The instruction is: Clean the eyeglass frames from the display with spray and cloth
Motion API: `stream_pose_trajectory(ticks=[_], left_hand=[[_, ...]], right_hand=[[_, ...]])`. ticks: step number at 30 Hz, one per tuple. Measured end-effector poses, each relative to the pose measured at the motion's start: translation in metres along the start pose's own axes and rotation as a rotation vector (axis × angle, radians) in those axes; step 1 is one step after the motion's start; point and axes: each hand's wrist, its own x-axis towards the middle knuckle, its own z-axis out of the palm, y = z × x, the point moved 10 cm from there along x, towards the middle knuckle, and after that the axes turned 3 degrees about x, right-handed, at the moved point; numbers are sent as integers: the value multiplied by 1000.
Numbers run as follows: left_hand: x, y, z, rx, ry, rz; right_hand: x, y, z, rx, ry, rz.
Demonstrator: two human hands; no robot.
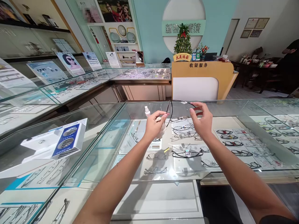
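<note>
Two bare hands hold a pair of black-rimmed glasses (171, 113) above a glass-topped worktop (163, 176). The left hand (155, 123) has a nearly closed grip, thumb and finger pinching the frame's front. The right hand (202, 119) curls more loosely, with thumb and forefinger close about the far end of an outstretched temple arm, which bears a small white label (184, 102). A white-capped bottle (147, 111) shows just beside the left hand; whether that hand touches it is unclear. Handling this thin frame well likely calls for light pressure, the front steadied, no twisting at the hinge, and fingertips off the lenses.

Beneath the glass lie rows of display spectacles (232, 143), with glare near the middle. At left, a white and blue box (71, 140) rests on the adjoining case. Farther off are a wooden cashier's desk (203, 71) topped by a leafy plant (183, 42), and a teal wall (149, 31). At far right, a person in dark clothing (291, 67) is beside a cluttered table.
</note>
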Motion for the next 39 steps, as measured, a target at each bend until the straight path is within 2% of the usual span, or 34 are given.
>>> stream_pose_trajectory(ticks=[6, 8, 10, 13, 16, 22, 28, 32, 36, 39], left_hand=[[-7, 4, 5, -102, 23, -68], [-9, 7, 6, -105, 23, -62], [-11, 8, 8, -116, 17, -58], [-12, 7, 11, -116, 1, -57], [-12, 5, 11, -91, 12, -55], [-11, 4, 9, -173, 22, -74], [-5, -4, -10, -188, 135, -129], [-2, -9, -18, -223, 189, -142], [-5, -4, -4, -246, 100, -129], [-9, 1, 11, -246, 6, -106]], right_hand=[[-22, -33, 12, -129, -9, -299], [-28, -41, 21, -157, -96, -389], [-34, -47, 35, -191, -237, -471], [-41, -47, 51, -246, -401, -522], [-43, -46, 55, -290, -428, -528], [-39, -43, 52, -352, -370, -511], [-29, -35, 46, -385, -305, -431], [-26, -20, 49, -420, -362, -337], [-30, -17, 56, -384, -440, -255], [-36, -24, 61, -208, -470, -192]])
